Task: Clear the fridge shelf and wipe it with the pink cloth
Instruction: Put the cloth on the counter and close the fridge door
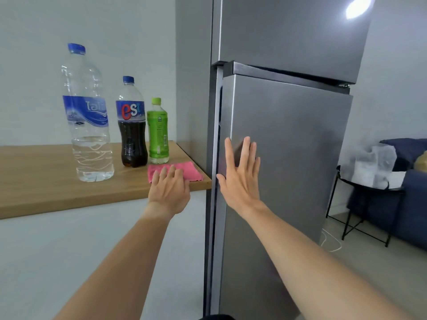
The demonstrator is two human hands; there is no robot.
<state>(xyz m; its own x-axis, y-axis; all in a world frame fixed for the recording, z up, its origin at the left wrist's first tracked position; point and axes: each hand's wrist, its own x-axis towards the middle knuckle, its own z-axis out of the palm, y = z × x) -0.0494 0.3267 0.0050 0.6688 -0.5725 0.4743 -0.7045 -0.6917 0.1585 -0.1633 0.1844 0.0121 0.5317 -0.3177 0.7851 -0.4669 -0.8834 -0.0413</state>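
Note:
The grey fridge's lower door [288, 158] stands shut or nearly shut, with a dark slit along its left edge, so the shelf inside is hidden. My right hand [240, 179] lies flat on that door near the left edge, fingers spread and pointing up. The pink cloth [187, 170] lies folded on the wooden counter [46, 181] at its right corner. My left hand [168, 190] rests palm down on the cloth's near half, fingers apart, not gripping it. Behind the cloth stand a big water bottle [89, 125], a cola bottle [132, 132] and a green tea bottle [158, 135].
The counter's right end meets the fridge side. The freezer door [288, 31] is above. To the right stand a black round side table [369, 188] with white bags and a dark blue sofa [411, 204]. A white cable [332, 243] lies on the floor.

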